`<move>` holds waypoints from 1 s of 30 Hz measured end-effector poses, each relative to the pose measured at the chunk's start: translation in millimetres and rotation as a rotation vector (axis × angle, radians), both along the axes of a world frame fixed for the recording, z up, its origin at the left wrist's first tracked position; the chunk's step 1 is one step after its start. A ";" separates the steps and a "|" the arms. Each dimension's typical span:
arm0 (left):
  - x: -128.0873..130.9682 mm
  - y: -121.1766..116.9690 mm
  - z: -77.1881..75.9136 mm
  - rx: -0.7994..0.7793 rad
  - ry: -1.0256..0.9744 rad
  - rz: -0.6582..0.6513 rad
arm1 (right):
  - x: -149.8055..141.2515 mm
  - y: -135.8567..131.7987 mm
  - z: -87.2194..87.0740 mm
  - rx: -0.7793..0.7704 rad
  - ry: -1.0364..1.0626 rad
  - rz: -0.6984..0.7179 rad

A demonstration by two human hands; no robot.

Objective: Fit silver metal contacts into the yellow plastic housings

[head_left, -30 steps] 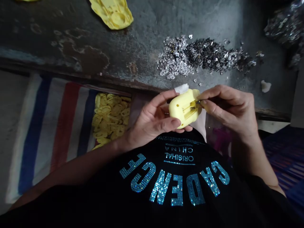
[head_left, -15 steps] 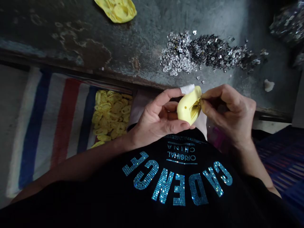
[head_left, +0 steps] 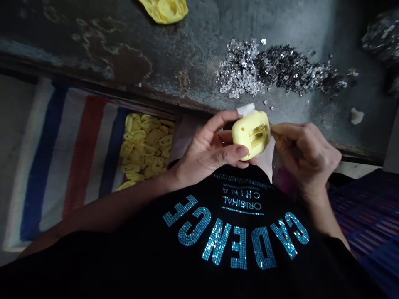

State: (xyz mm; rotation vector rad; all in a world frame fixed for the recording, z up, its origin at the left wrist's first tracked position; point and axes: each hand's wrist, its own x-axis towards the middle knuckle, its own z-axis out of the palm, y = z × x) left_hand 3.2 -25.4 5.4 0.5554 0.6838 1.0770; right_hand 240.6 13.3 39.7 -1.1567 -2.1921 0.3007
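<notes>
A small yellow plastic housing (head_left: pixel 251 133) with a slot in its face is held in front of my chest. My left hand (head_left: pixel 208 149) grips it from below and the left, thumb under it and forefinger over the top, where a white bandage shows. My right hand (head_left: pixel 304 151) is curled beside the housing's right edge, fingertips touching it; whether it pinches a small metal piece I cannot make out. A heap of small shiny metal clips (head_left: pixel 274 72) lies on the dark worn table (head_left: pixel 174 54) just beyond my hands.
A bag of yellow plastic parts (head_left: pixel 145 143) sits below the table edge on a red, white and blue striped sack (head_left: pixel 62 153). More yellow parts (head_left: pixel 165 9) lie at the table's far side. A white scrap (head_left: pixel 356 115) lies at right.
The housing has been turned so its slotted face points up toward me again. My right hand has drawn back from the slot to the housing's right edge.
</notes>
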 end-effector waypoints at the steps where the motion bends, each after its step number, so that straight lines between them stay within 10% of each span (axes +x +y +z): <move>1: 0.1 0.1 0.3 0.001 -0.008 0.003 | 0.7 0.3 -2.0 0.022 -0.016 0.020; 22: 3.4 -4.7 0.5 0.075 0.060 -0.011 | 4.0 -4.2 -16.2 0.238 -0.085 0.062; 30: 5.3 -4.9 4.4 0.100 0.084 0.013 | 6.8 16.3 -11.9 -0.155 0.236 0.032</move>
